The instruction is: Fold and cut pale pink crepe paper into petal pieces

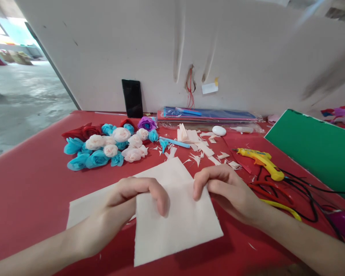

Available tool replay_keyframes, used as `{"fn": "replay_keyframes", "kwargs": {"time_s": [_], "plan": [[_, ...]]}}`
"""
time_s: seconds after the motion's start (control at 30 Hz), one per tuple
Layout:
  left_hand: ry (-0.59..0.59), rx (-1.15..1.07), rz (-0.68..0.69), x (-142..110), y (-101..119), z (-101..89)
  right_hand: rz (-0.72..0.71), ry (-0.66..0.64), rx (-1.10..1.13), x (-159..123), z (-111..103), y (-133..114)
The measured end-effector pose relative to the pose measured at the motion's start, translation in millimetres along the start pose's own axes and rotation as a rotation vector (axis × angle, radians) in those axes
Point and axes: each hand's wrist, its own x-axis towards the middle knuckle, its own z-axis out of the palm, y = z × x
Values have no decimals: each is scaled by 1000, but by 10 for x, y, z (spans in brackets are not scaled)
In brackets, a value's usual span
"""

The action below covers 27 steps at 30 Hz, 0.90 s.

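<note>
A pale cream sheet of crepe paper lies on the red table right in front of me. My left hand curls over its upper left part, fingertips pressing down on the paper. My right hand grips the sheet's upper right edge with bent fingers. A second strip of the same paper sticks out to the left under my left hand.
Blue, white, red and purple paper roses are heaped at the back left. Paper scraps, a blue pen, a yellow glue gun with black and red cables, a green board, wrapped paper rolls and a black phone stand around.
</note>
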Motion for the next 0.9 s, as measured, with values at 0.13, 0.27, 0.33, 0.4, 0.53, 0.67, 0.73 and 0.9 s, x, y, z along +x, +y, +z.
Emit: {"fn": "replay_keyframes", "kwargs": {"time_s": [0.13,0.27,0.33,0.4,0.53,0.67,0.73,0.9], "plan": [[-19,31,29,0,0,-8,-31,2,-5,-2,7,7],[-42,60,59,-13,22,4,-57,-7,25,-17,15,26],[-42,67,63,-20,35,12,-61,-11,52,-30,21,41],[-39,63,59,-27,45,22,-54,-6,89,-40,36,52],[-28,29,20,-35,58,45,29,47,178,-36,93,46],[-10,18,7,-22,20,30,107,85,256,-15,130,29],[-34,27,29,-9,-23,1,111,77,265,-9,128,25],[-62,42,76,-5,-90,-20,118,50,246,-17,118,29]]}}
